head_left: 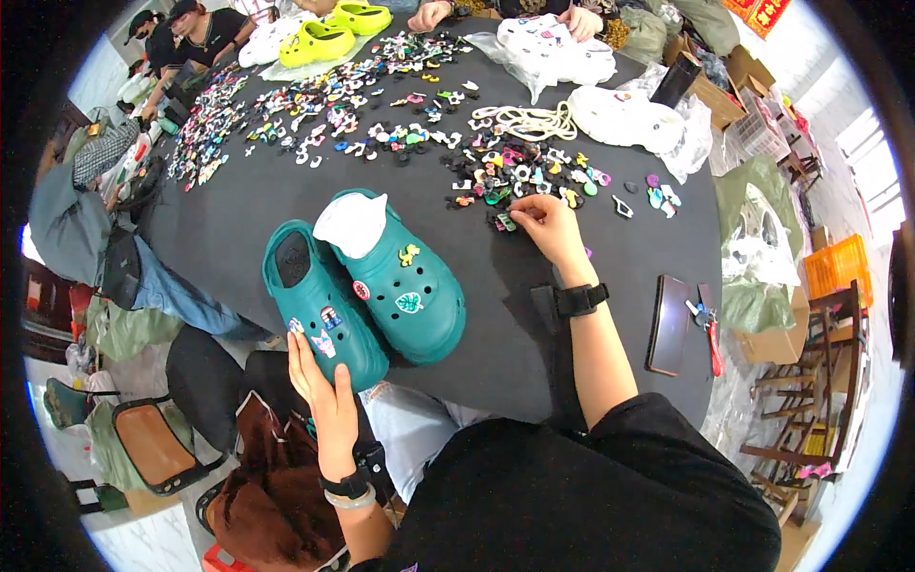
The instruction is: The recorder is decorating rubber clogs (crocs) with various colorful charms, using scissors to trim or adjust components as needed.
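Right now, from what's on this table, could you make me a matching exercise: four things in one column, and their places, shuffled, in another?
Things:
1. The wearer's left hand
2. The wearer's right hand
3. The dark phone
4. The yellow-green clogs

Places:
A. Beside the keys with a red strap
B. Against the side of the left teal clog
C. Toward the far side of the black table
D. At the near edge of a pile of colourful charms

Pairs: 1-B, 2-D, 3-A, 4-C.
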A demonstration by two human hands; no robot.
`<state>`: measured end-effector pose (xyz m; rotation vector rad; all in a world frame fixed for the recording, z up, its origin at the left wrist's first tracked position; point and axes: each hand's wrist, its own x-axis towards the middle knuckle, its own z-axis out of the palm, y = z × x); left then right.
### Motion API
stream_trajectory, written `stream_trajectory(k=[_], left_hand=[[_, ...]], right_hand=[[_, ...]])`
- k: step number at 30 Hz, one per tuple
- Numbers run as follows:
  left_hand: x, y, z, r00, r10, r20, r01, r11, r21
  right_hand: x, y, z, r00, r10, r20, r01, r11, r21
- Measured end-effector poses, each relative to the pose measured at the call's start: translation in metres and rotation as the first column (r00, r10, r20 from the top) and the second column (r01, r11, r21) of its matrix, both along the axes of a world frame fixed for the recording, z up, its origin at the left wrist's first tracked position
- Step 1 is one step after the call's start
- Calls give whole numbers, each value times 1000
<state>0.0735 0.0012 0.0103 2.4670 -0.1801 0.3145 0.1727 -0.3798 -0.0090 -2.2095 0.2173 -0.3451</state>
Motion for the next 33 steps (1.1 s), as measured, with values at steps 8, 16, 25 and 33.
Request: stream_trajectory(k=[8, 16, 25, 33], left_hand=[[0, -1, -1, 999, -4, 32, 3, 1000, 25], [-3, -3, 1, 1000, 3, 1, -3, 1000, 7], [0, 3, -8, 997, -9, 71, 5, 999, 51], [1, 1, -5, 999, -2, 51, 0, 999, 44]], right_hand=[[-1, -7, -8, 988, 83, 127, -67, 990, -122], [-9, -3, -6, 964, 171, 202, -122, 965, -234], [-15, 8, 18, 987, 116, 113, -132, 981, 140], [-21, 37, 39, 945, 112, 306, -137, 989, 58]])
